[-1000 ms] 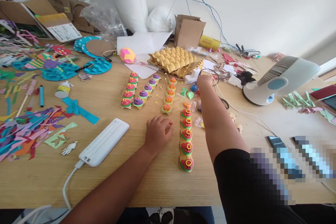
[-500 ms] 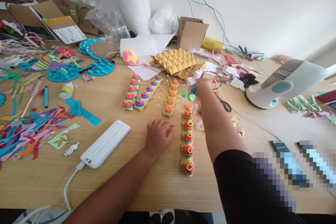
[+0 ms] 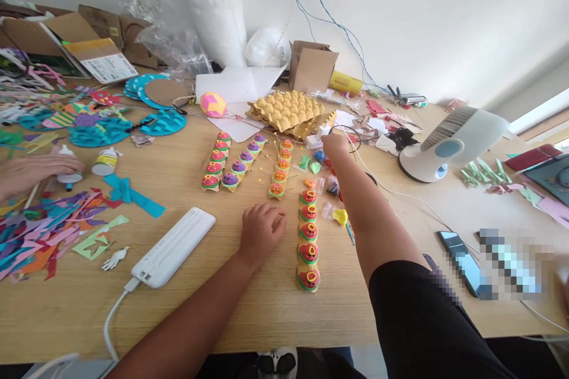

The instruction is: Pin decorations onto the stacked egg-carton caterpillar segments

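Note:
My left hand (image 3: 260,231) rests on the wooden table (image 3: 186,177) as a loose fist; what it holds, if anything, is hidden. Just to its right lies a row of red egg-carton caterpillar segments (image 3: 308,237). My right arm stretches far forward. My right hand (image 3: 334,145) is curled over small clear packets of coloured bits (image 3: 311,163), beside a yellow egg tray (image 3: 287,109); its fingertips are hidden. Three more caterpillar rows, pink (image 3: 216,160), purple (image 3: 242,163) and orange with pins (image 3: 280,169), lie ahead of my left hand.
Another person's hand (image 3: 26,172) at the far left edge touches a white bottle (image 3: 69,176). Coloured paper scraps (image 3: 40,231), a white power strip (image 3: 173,247), a desk fan (image 3: 448,142), a phone (image 3: 460,260), scissors, cables and cardboard boxes (image 3: 311,65) crowd the table.
The view has shifted slightly. Another person's hand has come into view at the left edge. Both my hands stay roughly where they were.

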Available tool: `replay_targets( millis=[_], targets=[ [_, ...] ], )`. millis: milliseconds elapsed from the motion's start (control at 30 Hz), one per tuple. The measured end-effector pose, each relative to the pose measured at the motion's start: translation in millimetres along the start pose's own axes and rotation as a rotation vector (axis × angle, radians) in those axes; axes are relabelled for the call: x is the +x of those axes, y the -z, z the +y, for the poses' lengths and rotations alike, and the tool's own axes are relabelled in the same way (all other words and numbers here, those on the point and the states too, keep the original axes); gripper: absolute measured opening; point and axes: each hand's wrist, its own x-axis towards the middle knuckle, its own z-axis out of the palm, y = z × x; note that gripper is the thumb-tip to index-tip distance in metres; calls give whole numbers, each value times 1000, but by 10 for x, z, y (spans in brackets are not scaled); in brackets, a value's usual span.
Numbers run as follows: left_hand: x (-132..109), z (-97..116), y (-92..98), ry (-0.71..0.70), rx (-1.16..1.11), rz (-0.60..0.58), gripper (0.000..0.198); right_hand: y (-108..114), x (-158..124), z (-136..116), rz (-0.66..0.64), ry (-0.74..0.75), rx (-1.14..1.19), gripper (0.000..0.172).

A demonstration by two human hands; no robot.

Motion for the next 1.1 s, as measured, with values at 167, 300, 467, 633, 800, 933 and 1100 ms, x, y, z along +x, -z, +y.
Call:
replay_targets(
  millis=[167,300,467,633,800,933,1100],
  targets=[
    [-12,-43,-34,-26,-3,68,13,133,-280,42,140,25,52,48],
    [-25,-91,-55,-49,-6,137,12,234,-554,78,315,37,252,38],
    [-36,-127,-46,-107,-10,224,13,169,-1113,161,562,74,835,26],
    [-42,-138,-39,-154,-28,289,12,-138,-2075,198,384,91,1511,37],
    [-36,-157,-56,-175,-22,347,12,-649,-3092,21,235,-171,1976,47],
    [-25,-165,-52,-217,25,383,15,-926,-3611,-158,204,-175,1990,45],
    [-24,40,110,-328,73,447,17,-974,-3890,-236,273,-109,1858,45]
  ],
)
